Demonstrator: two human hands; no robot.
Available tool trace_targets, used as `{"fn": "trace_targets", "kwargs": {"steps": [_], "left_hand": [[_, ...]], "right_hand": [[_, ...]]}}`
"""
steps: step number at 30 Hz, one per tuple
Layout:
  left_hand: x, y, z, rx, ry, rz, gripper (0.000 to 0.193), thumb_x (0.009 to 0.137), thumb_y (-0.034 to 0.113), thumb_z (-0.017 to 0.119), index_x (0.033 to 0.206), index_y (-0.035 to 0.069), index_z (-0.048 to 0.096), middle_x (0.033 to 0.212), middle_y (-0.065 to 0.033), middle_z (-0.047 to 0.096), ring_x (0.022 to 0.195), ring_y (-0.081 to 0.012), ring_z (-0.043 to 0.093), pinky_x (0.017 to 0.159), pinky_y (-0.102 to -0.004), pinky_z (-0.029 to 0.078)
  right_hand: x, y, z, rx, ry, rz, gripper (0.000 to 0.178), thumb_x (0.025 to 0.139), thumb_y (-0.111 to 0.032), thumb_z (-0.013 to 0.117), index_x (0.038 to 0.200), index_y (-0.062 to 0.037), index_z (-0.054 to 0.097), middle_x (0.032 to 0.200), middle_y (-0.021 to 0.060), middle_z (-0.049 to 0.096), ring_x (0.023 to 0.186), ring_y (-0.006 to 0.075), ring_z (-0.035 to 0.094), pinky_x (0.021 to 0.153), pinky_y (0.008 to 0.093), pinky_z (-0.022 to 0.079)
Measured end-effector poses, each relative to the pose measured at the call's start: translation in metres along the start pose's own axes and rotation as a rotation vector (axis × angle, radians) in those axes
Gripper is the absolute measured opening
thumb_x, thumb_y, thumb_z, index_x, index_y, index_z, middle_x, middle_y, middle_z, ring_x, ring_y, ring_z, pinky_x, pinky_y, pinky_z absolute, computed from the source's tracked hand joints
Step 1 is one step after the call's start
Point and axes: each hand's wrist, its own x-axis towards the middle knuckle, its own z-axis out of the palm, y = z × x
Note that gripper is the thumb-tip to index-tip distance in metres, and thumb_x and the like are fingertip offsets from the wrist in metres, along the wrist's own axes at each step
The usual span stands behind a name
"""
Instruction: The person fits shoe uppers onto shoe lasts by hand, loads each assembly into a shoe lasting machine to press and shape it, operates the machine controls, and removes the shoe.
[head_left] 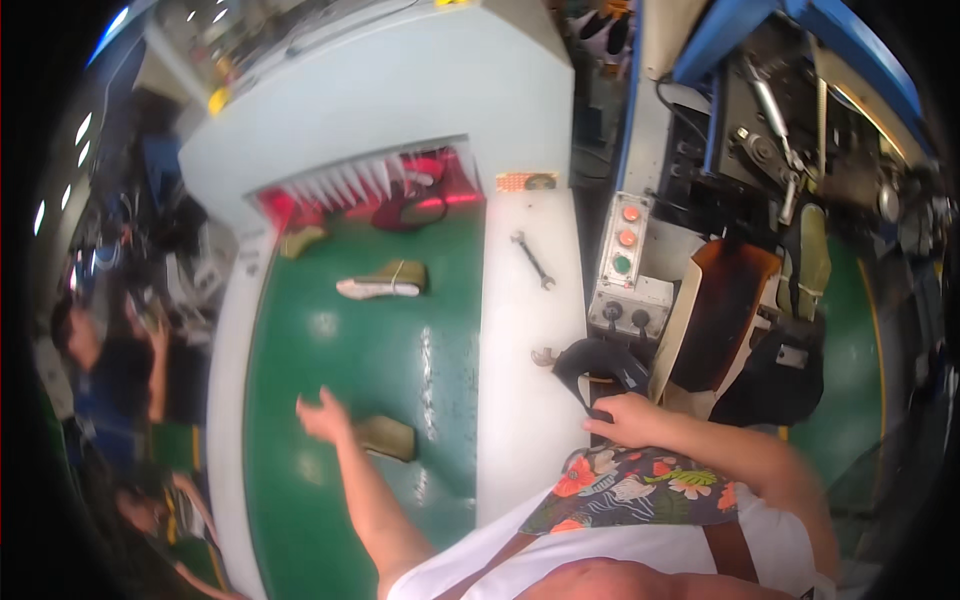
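Over the green conveyor belt (330, 345), my left hand (322, 415) reaches out with its fingers apart and nothing visible in them. An olive shoe last (388, 438) lies on the belt beside my left wrist, partly behind the forearm. Farther up the belt sits another olive last (385, 278) with a pale underside and a band around it. My right hand (630, 418) is closed at the lower edge of a black curved piece (600, 365), which looks like a shoe upper. The fingertips are partly hidden there.
A grey tunnel machine (390, 100) with a red-lit, fringed opening spans the belt. On the white ledge (525, 400) lie an open-end wrench (532, 260) and an adjustable wrench (545, 357). A button panel (626, 240) and a brown-lined bin (715, 310) stand right. Two people are left.
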Motion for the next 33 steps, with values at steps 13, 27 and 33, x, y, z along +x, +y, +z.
{"fn": "trace_targets", "kwargs": {"steps": [13, 27, 33], "left_hand": [[0.048, -0.127, 0.04, -0.556, -0.806, -1.21, 0.046, 0.1, 0.024, 0.057, 0.138, -0.003, 0.056, 0.136, -0.0213, 0.062, 0.12, -0.0374, 0.062, 0.099, -0.0563, 0.051], [-0.114, 0.04, -0.089, -0.672, -0.432, -0.014, 0.049, 0.098, 0.006, 0.068, 0.142, 0.0, 0.046, 0.132, -0.014, 0.057, 0.121, -0.0255, 0.057, 0.108, -0.0388, 0.045], [-0.162, 0.132, -0.151, -0.826, -0.34, 0.234, 0.046, 0.1, 0.004, 0.065, 0.142, 0.002, 0.046, 0.132, -0.0127, 0.057, 0.118, -0.024, 0.058, 0.106, -0.0371, 0.047]], "right_hand": [[0.003, 0.004, 0.01, 0.028, -0.108, 0.038, 0.045, 0.1, -0.046, 0.06, 0.108, -0.003, 0.072, 0.104, 0.0246, 0.074, 0.099, 0.0448, 0.071, 0.089, 0.0527, 0.055], [-0.031, 0.002, -0.012, 0.313, 0.41, -0.117, 0.034, 0.102, -0.034, 0.067, 0.108, -0.0012, 0.068, 0.083, 0.0195, 0.07, 0.074, 0.0374, 0.069, 0.068, 0.0455, 0.053], [-0.053, -0.026, -0.06, 1.005, 0.071, -0.255, 0.028, 0.111, -0.026, 0.057, 0.122, -0.0014, 0.062, 0.074, -0.002, 0.053, 0.063, 0.0073, 0.054, 0.061, 0.029, 0.048]]}}
